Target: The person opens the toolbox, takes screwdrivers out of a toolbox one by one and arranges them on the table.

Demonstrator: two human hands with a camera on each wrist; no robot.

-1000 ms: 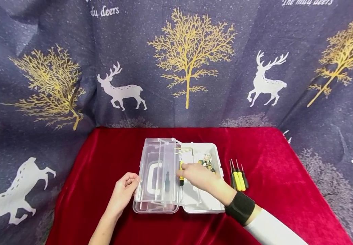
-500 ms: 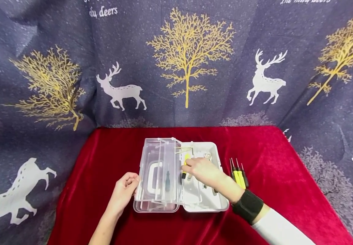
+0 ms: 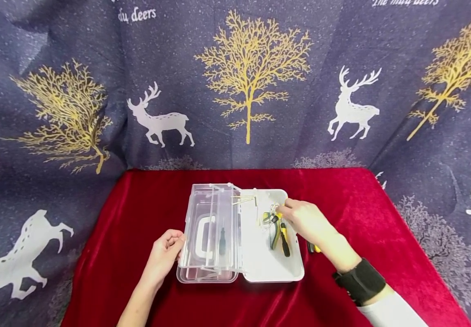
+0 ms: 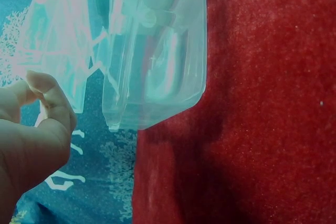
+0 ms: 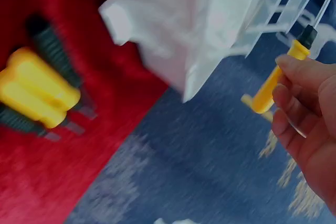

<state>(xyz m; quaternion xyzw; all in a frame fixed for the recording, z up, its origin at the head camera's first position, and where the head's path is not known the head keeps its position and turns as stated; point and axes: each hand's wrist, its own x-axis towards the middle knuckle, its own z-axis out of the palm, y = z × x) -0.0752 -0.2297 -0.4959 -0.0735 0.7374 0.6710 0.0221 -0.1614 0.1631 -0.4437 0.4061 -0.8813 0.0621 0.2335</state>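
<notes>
Right hand (image 3: 307, 221) pinches a yellow screwdriver (image 5: 277, 77) over the white toolbox (image 3: 274, 268), at the box's 3 o'clock edge. Left hand (image 3: 163, 256) grips the clear lid (image 3: 208, 227) at 9 o'clock.

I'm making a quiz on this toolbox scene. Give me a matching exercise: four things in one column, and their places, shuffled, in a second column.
Things:
1. left hand
2. right hand
3. pliers
4. screwdrivers on the cloth

Places:
A. inside the white box
B. on the red cloth, right of the box
C. at the clear lid, left edge
D. over the box's right rim

Pairs: 1-C, 2-D, 3-A, 4-B
</notes>
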